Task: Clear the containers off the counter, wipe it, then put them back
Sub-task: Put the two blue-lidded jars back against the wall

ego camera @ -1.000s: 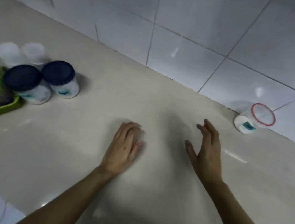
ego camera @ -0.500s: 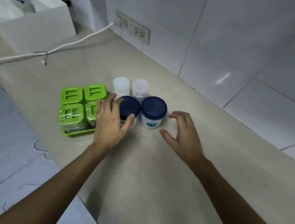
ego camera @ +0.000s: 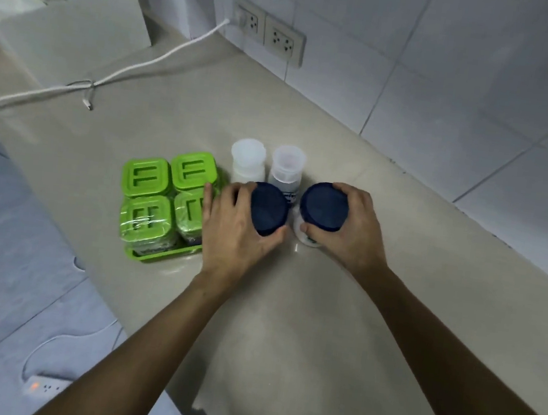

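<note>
Two navy-lidded jars sit mid-frame on the table (ego camera: 338,318): the left hand (ego camera: 231,233) grasps the left jar (ego camera: 268,209), the right hand (ego camera: 352,230) grips the right jar (ego camera: 323,206). Just behind stand two white-capped bottles (ego camera: 249,161); left of them, a green tray (ego camera: 156,255) of green-lidded boxes.

Two bare forearms are seen entering from the lower edge, each ending in a bare hand: the left hand (ego camera: 233,228) and the right hand (ego camera: 349,230). No sleeve, glove, watch, ring or band is worn on either arm within view. Fingernails are kept short and unpainted where they can be made out; upper arms and the rest of the body are cut off by the frame.
</note>
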`<state>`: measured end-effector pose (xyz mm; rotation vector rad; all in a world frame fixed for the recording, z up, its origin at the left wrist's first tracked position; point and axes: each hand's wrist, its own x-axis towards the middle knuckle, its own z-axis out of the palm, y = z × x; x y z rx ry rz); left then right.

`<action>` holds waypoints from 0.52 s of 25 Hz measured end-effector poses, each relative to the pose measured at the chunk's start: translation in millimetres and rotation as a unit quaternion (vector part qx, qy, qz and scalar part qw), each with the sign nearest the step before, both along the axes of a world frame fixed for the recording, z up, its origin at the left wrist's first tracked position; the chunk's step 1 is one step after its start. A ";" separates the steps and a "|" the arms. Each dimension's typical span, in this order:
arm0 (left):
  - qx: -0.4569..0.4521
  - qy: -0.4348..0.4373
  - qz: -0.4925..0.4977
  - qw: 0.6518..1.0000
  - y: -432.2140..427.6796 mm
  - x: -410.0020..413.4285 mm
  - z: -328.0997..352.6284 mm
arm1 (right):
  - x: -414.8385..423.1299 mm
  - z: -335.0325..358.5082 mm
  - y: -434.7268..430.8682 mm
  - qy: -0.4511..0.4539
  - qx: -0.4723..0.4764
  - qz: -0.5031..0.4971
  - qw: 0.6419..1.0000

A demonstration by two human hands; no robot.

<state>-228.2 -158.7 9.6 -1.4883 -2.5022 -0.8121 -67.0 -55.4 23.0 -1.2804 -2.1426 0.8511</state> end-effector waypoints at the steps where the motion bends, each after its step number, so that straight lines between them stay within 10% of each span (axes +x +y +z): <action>1: 0.019 -0.007 -0.015 1.000 -5.3 5.9 1.2 | 12.5 2.2 -3.7 0.007 -0.005 -0.017 1.000; 13: 0.009 -0.205 -0.330 0.921 45.1 277.9 19.5 | 362.6 15.6 -10.5 -0.091 -0.008 -0.331 0.939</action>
